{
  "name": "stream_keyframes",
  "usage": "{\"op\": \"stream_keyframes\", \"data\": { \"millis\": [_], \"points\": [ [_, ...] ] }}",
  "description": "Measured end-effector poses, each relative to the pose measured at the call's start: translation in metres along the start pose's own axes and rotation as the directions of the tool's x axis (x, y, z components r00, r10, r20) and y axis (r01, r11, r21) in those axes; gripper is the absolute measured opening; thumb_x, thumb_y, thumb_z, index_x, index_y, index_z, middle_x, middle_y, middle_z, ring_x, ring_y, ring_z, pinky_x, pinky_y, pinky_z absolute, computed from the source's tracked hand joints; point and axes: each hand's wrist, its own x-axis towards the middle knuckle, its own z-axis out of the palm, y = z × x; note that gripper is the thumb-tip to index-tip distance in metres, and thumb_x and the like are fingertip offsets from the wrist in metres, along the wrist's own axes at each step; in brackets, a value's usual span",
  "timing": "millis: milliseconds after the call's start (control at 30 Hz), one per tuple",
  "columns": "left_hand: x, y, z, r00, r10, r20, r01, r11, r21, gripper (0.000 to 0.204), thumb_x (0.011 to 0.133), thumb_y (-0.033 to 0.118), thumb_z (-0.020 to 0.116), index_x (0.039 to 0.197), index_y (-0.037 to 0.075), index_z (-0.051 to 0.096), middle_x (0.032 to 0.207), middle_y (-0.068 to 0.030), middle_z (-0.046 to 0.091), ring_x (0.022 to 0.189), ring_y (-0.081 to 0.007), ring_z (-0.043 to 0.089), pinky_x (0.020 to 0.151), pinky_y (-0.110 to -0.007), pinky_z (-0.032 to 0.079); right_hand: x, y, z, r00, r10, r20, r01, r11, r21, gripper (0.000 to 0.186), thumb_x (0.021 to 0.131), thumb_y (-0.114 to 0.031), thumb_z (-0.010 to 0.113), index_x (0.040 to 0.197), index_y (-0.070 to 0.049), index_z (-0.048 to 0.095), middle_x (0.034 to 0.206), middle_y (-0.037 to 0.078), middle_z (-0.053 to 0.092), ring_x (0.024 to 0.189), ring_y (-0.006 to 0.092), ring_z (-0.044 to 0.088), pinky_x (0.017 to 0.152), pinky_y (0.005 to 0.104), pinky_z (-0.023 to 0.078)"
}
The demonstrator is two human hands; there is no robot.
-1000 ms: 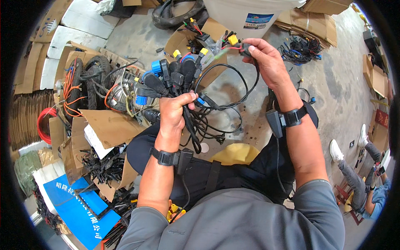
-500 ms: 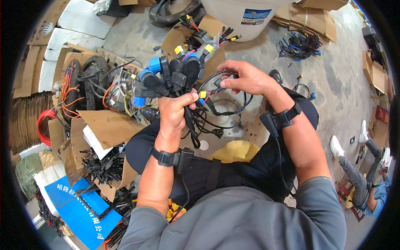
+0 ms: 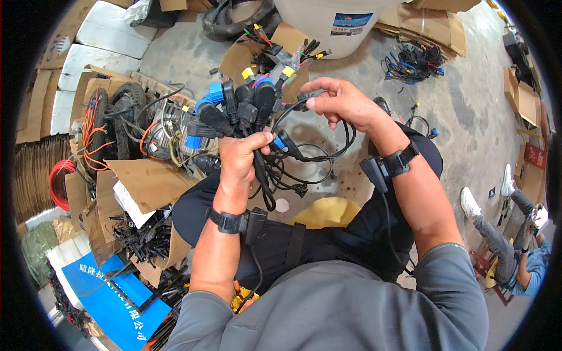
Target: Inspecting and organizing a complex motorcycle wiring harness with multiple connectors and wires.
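Observation:
My left hand (image 3: 239, 157) is closed around a bundle of black cables (image 3: 264, 181). Above that fist, the bundle's thick black plugs (image 3: 264, 106) and blue connectors (image 3: 216, 92) fan out, some with yellow tips. My right hand (image 3: 346, 105) pinches a black cable end with a dark connector (image 3: 308, 98), just right of the plugs. From there the cable curves in loops (image 3: 346, 153) beneath the hand. A blue-banded connector (image 3: 284, 142) sits beside my left thumb. The lower cable coils hang between my knees.
An open carton of wires (image 3: 266, 50) stands ahead, with a white tub (image 3: 328, 23) behind it. More cables (image 3: 413, 63) lie on the floor at far right. Cartons and black tyres (image 3: 126, 117) crowd the left. Another person (image 3: 521, 257) sits at the right edge.
My right hand has drawn its connector up and slightly left, away from my left thumb. The blue-banded connector by that thumb has shifted and now shows more fully. My left hand keeps the bundle.

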Motion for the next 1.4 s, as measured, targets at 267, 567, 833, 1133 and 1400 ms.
{"op": "stream_keyframes", "data": {
  "millis": [267,567,833,1133,1400],
  "points": [
    [-0.004,0.004,-0.002,0.998,0.031,-0.054,-0.03,0.999,0.02,0.02,0.07,-0.002,0.068,0.087,-0.012,0.065,0.079,-0.0163,0.067,0.056,-0.0164,0.058,0.056,-0.027,0.048,-0.006,-0.011,-0.005,0.994,-0.016,0.107,-0.021,0.943,0.331,0.039,0.095,-0.03,0.053,0.125,-0.004,0.055,0.08,0.009,0.063,0.048,0.0083,0.053,0.045,0.0222,0.048],
    [-0.005,0.007,-0.004,0.995,0.097,-0.037,-0.097,0.995,-0.01,0.018,0.07,-0.001,0.068,0.086,-0.011,0.065,0.08,-0.0166,0.067,0.056,-0.0162,0.058,0.052,-0.025,0.046,-0.003,-0.012,-0.006,0.998,0.038,0.058,-0.049,0.978,0.205,0.035,0.098,-0.031,0.05,0.12,-0.005,0.057,0.085,0.013,0.069,0.04,0.0047,0.042,0.04,0.0194,0.039],
    [-0.004,0.008,-0.003,0.992,0.109,-0.058,-0.109,0.994,-0.007,0.018,0.071,-0.002,0.068,0.086,-0.012,0.065,0.08,-0.0165,0.067,0.056,-0.0164,0.058,0.053,-0.027,0.047,0.001,-0.003,-0.001,1.0,0.022,-0.016,-0.02,0.996,0.083,0.032,0.09,-0.018,0.057,0.117,-0.002,0.058,0.084,0.009,0.069,0.044,0.0053,0.045,0.041,0.0211,0.039],
    [-0.001,0.003,-0.003,0.996,0.07,-0.052,-0.069,0.997,0.021,0.017,0.07,-0.003,0.067,0.084,-0.013,0.066,0.077,-0.0165,0.067,0.055,-0.0165,0.058,0.055,-0.027,0.048,-0.003,-0.007,-0.005,0.998,0.036,0.045,-0.046,0.972,0.232,0.028,0.086,-0.009,0.059,0.113,-0.001,0.056,0.075,0.004,0.062,0.046,0.0081,0.054,0.044,0.0215,0.045],
    [-0.011,0.009,-0.001,0.998,0.055,-0.013,-0.054,0.997,0.051,0.019,0.07,-0.004,0.066,0.088,-0.011,0.065,0.08,-0.0149,0.067,0.06,-0.0165,0.061,0.054,-0.026,0.049,-0.002,0.0,0.003,0.999,0.013,0.036,0.001,0.937,-0.35,0.03,0.084,-0.01,0.058,0.113,-0.004,0.057,0.072,0.011,0.062,0.058,0.0193,0.062,0.054,0.0328,0.05]
  ]
}}
